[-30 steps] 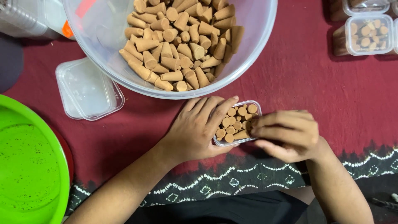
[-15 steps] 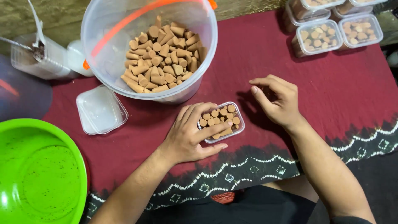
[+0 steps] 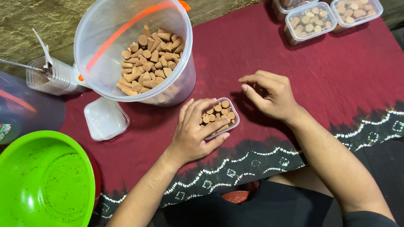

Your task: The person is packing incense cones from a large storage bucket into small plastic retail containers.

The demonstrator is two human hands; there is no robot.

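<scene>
At frame centre, the left hand (image 3: 194, 132) is gripping the small clear box (image 3: 219, 118) of brown cones; the right hand (image 3: 271, 94) is hovering loosely curled, empty. Tilting the box could spill cones onto the red cloth (image 3: 336, 71).

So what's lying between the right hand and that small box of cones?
Nothing: in the head view only bare red cloth separates the right hand from the small box.

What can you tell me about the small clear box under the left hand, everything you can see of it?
The small clear box is a rectangular tub of see-through plastic with rounded corners, open-topped, no lid on it. It is packed with tan-brown cones, mostly standing with round ends up. It sits flat on the dark red cloth, turned askew, below the large bucket. The left hand lies over its near side; the right hand is apart.
</scene>
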